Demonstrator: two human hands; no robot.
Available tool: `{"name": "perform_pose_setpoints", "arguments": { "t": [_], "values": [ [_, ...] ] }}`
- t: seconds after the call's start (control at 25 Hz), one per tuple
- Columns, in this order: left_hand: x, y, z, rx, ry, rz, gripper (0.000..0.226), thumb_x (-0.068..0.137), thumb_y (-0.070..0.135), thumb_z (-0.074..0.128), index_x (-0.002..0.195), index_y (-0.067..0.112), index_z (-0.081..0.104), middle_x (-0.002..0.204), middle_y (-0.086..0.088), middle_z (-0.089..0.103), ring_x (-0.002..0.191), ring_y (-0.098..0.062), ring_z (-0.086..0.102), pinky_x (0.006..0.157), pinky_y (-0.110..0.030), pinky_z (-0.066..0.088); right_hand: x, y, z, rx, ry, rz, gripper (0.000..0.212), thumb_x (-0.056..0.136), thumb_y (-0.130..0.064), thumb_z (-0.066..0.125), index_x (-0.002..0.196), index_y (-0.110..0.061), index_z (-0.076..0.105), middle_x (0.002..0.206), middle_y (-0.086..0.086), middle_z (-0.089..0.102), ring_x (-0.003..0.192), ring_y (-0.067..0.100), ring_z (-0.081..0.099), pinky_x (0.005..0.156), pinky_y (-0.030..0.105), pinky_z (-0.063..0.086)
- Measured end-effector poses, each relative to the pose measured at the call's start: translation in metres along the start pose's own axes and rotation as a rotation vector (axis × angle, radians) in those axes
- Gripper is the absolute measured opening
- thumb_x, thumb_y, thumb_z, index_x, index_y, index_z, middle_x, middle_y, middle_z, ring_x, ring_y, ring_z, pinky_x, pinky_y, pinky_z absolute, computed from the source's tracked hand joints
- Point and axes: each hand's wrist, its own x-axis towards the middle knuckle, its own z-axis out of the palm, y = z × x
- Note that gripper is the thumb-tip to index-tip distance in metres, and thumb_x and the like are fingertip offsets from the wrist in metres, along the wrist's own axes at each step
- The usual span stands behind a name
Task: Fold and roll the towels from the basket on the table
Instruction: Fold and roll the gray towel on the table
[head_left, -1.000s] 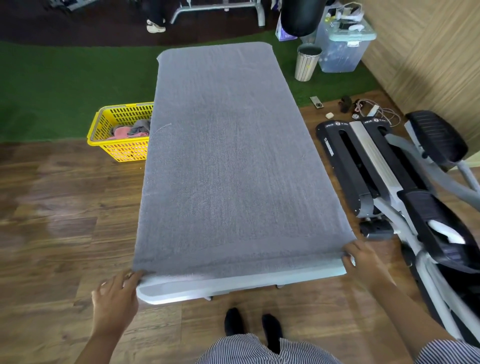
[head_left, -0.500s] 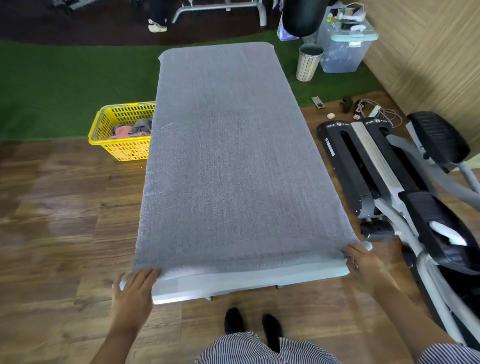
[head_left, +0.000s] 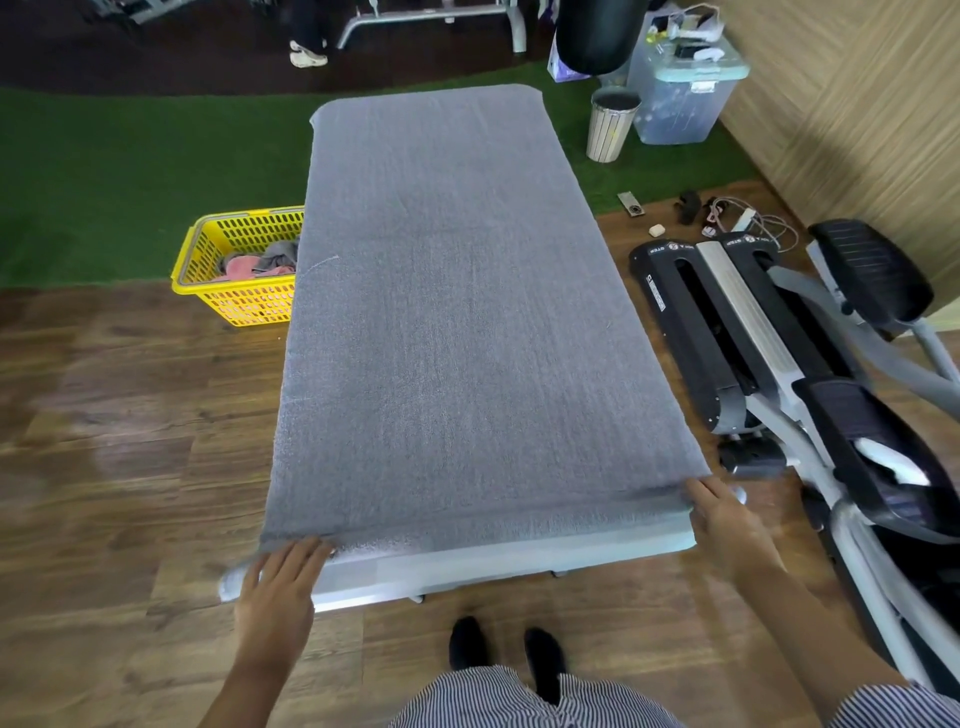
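a large grey towel (head_left: 457, 312) lay spread flat over the white table (head_left: 498, 564), covering nearly all of its top — only a pale strip along the near edge showed bare. the towel's long axis ran straight away from the person, from the near short edge by the hands to the far short edge over the green turf (head_left: 130, 176), and its sides followed the table's long sides closely. along the near end the cloth showed a low ridge running crosswise, parallel to the table's short edge.

the left hand (head_left: 278, 590) lay at the near left corner, fingers straight and a little spread, their tips touching the towel's hem; it pressed rather than gripped (nothing was curled round the cloth). the right hand (head_left: 724, 519) sat at the near right corner, fingers extended and close together over the towel's end and the table's corner — whether the thumb pinched the hem underneath could not be told.

left of the table, on the wooden floor (head_left: 104, 441) at the edge of the turf, stood the yellow basket (head_left: 234, 299), partly hidden behind the towel's side, with pink and grey towels bundled inside. an elliptical trainer (head_left: 769, 332) lay to the right of the table.
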Motion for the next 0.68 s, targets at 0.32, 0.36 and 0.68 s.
{"name": "perform_pose_setpoints", "arguments": {
  "t": [0.32,0.36,0.68],
  "values": [
    [0.011,0.01,0.001,0.007,0.003,-0.055,0.035,0.087,0.022,0.042,0.105,0.013,0.07,0.101,-0.001,0.07,0.092,-0.025,0.064,0.091,-0.041,0.038,-0.005,0.001,0.01,0.003,0.067,-0.129,0.034,0.063,0.013,0.072,0.095,0.001,0.068,0.102,0.013,0.063,0.075,0.033,0.067,0.056,0.036,0.056],
    [0.013,0.012,0.0,0.016,0.004,-0.064,0.034,0.085,0.016,0.042,0.105,0.013,0.069,0.1,0.0,0.069,0.09,-0.024,0.065,0.091,-0.042,0.039,-0.003,0.002,0.01,0.038,0.065,-0.097,0.03,0.069,0.01,0.068,0.097,-0.002,0.066,0.103,0.01,0.061,0.072,0.034,0.065,0.057,0.038,0.055],
    [0.011,0.008,-0.005,0.071,0.014,0.02,0.05,0.068,0.006,0.026,0.099,0.017,0.064,0.087,0.002,0.066,0.078,-0.023,0.066,0.08,-0.046,0.04,-0.002,0.006,0.008,0.024,0.097,-0.109,0.023,0.078,-0.02,0.042,0.058,-0.011,0.052,0.062,-0.003,0.042,0.052,0.021,0.041,0.052,0.039,0.04]
  ]
}}
